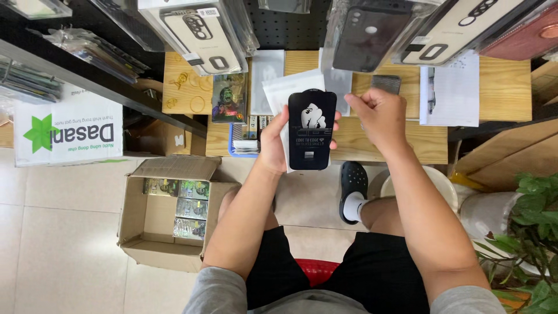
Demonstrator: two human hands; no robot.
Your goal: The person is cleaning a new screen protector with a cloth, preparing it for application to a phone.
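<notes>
Held upright in the left hand [273,142] — a black, rounded-corner screen-protector sheet [312,129] with a white sleeve [293,86] behind it, thumb along the left edge, fingertips [336,122] just peeking past the right edge. Just beside, right hand [381,116] raised at the sheet's upper right corner, fingers curled loosely near that edge — contact or pinch impossible to tell. Below and left on the floor, an open cardboard box [145,224]; beyond the hands, a wooden table [378,142].
</notes>
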